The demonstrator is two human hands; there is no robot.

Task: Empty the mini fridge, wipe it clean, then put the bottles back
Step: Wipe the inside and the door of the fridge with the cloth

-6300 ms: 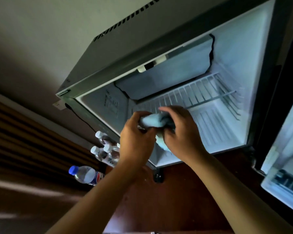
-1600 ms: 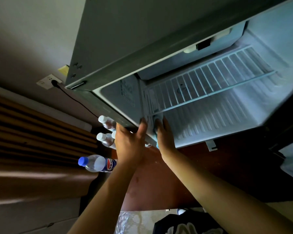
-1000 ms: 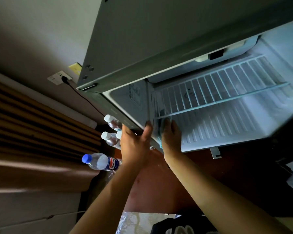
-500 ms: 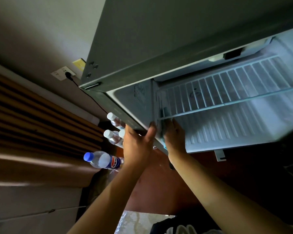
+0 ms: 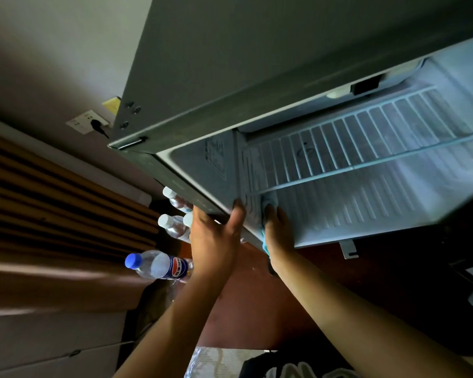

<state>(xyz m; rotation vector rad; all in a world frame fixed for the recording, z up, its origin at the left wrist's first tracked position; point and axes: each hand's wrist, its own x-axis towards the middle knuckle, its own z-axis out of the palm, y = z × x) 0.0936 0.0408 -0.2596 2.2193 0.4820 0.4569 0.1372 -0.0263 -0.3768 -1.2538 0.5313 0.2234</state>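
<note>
Mini fridge (image 5: pixel 298 77): empty, door open. Left hand (image 5: pixel 216 241), fingers straight, braces its left wall edge. Right hand (image 5: pixel 277 230) presses cloth (image 5: pixel 265 241) flat inside that wall. Bottles (image 5: pixel 172 225) stand left of the fridge. Risk: hard wiping may dislodge the wire shelf (image 5: pixel 352 156).

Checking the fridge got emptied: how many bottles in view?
4. Blue-capped bottle lying on the floor; three white-capped bottles clustered beside the fridge's left wall, partly hidden by the left hand. More may be hidden.
</note>
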